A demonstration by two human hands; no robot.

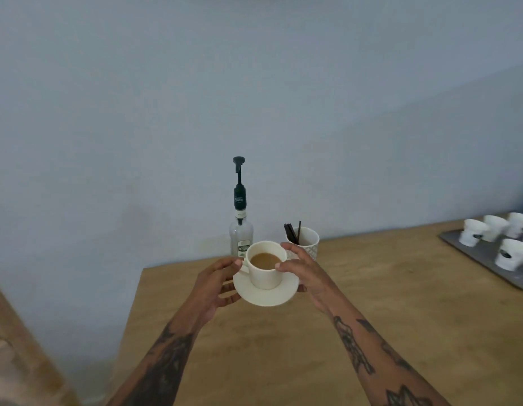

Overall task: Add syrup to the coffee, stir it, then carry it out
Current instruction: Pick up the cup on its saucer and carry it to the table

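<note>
Above the table [371, 303], both hands hold a saucer [264, 297] bearing milky coffee [264, 260].

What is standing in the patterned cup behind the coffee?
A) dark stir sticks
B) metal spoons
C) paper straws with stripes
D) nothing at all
A: thin dark stir sticks poke up out of the patterned cup, just behind the coffee cup and beside the syrup bottle.

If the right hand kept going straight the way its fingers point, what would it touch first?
Probably the stirrer cup just beyond the right hand, though depth is hard to judge; the wall lies behind it.
</note>
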